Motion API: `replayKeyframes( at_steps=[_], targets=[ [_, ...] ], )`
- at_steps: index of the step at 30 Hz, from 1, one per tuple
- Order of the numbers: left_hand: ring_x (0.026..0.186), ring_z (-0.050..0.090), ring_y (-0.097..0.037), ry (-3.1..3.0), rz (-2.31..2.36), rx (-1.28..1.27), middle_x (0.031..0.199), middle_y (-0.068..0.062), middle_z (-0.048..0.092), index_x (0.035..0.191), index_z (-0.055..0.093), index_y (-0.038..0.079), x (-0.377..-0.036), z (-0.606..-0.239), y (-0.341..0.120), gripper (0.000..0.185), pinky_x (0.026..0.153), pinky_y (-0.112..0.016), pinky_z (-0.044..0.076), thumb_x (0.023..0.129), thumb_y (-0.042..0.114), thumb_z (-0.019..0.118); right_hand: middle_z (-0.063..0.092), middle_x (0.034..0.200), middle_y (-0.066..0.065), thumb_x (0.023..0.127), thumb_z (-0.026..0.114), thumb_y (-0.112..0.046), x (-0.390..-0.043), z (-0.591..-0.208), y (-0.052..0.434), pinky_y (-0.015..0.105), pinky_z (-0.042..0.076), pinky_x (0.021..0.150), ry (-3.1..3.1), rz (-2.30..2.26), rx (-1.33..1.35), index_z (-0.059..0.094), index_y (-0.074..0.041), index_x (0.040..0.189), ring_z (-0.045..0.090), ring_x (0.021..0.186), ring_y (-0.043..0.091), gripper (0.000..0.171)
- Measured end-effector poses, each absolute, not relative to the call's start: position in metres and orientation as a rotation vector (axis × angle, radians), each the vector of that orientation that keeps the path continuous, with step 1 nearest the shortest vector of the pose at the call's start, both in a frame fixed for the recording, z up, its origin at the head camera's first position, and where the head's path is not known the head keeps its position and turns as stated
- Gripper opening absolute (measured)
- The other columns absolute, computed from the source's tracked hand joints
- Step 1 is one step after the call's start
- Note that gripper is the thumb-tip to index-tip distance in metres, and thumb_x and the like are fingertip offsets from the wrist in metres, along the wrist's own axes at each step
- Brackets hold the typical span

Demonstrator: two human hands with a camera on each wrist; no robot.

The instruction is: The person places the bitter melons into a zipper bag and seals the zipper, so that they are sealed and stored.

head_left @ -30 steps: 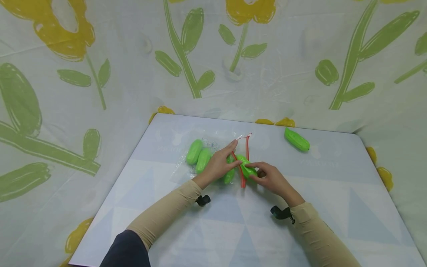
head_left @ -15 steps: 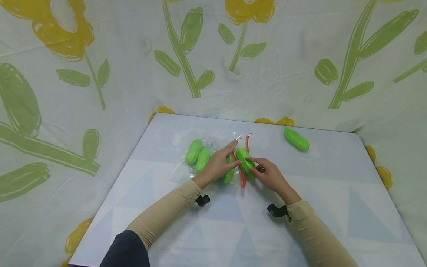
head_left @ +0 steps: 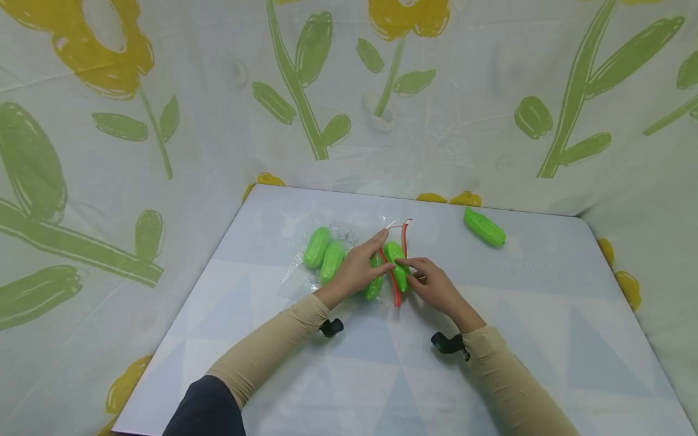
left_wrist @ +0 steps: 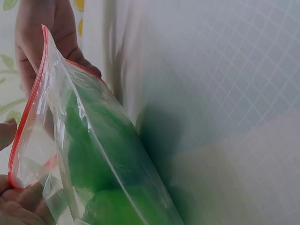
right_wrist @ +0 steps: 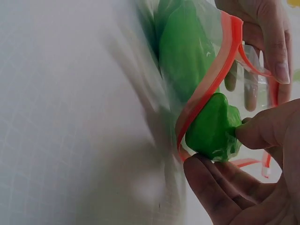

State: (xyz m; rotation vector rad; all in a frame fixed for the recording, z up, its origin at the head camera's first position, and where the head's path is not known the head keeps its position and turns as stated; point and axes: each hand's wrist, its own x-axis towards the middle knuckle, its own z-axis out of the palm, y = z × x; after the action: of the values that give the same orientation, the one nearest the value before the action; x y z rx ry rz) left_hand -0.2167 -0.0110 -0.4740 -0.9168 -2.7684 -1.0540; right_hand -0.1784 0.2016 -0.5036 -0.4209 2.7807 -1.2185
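Note:
A clear zip bag [head_left: 349, 254] with a red zip rim [head_left: 397, 284] lies on the table, several green plastic pods [head_left: 317, 247] inside it. My left hand [head_left: 377, 252] pinches the bag's rim and holds the mouth apart. My right hand [head_left: 406, 271] grips another green pod [head_left: 394, 255] at the bag's mouth. In the right wrist view that pod [right_wrist: 212, 130] sits between my thumb and fingers, half past the red rim [right_wrist: 211, 79]. The left wrist view shows the bag [left_wrist: 89, 154] from the side, with green shapes behind the film.
One more green pod [head_left: 484, 227] lies alone at the table's far right. The pale patterned table [head_left: 523, 315] is enclosed by a flower-print cloth [head_left: 163, 121] at the back and both sides.
My right hand has carried its green pod leftward, from beside the red rim into the bag's mouth. The left hand has stayed put on the rim.

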Motion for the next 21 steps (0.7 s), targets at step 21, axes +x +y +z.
replayKeyframes(
  at_steps=[21],
  targets=[
    [0.135, 0.029, -0.014, -2.787, -1.024, -0.903, 0.152, 0.004, 0.023, 0.148, 0.024, 0.014, -0.2172, -0.4728, -0.011, 0.078, 0.109, -0.03, 0.029, 0.087, 0.047, 0.06, 0.055, 0.12, 0.005, 0.089, 0.063, -0.02, -0.177, -0.5027, 0.1972, 0.037, 0.054, 0.076, 2.753, -1.215, -0.447, 0.052, -0.031, 0.131, 0.063, 0.092, 0.021, 0.045]
  ],
)
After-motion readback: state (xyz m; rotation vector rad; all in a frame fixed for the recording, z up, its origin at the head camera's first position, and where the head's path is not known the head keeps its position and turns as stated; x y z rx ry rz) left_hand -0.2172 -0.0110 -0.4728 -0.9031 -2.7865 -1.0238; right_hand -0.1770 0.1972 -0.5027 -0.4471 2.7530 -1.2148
